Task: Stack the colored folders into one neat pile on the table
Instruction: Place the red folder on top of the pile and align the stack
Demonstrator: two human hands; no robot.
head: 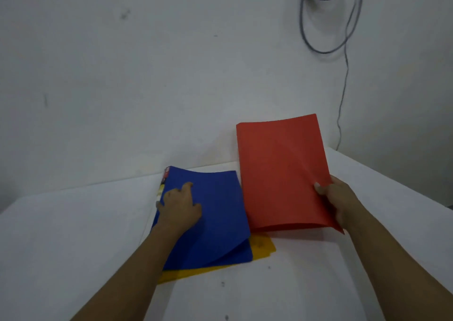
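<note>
Both forearms enter from the bottom edge, bare, reaching onto the white table (73, 222); at the end of the right one, the right hand (339, 203) pinches the red folder (282, 173) by its right edge, thumb on the upper face and the other fingers hidden beneath, so the folder hangs clear of the table, tilted with its far end raised toward the wall (171, 63); its cover is plain matte red, bowed slightly, with a shadowed gap along its near edge; the left hand (180, 206) lies flat, fingers spread and loose, pressing on the left part of the blue folder (220, 217), gripping nothing; this blue folder is a deep matte blue, its top cover curling up at the near right corner so the leaf below shows; it lies on the yellow folder (263, 246), which sticks out as a strip along the near side and at the right corner; a label strip (163, 184) in red, yellow and white runs along the blue folder's left edge, its writing too blurred to read; grey cables (343, 51) hang on the wall at upper right.
</note>
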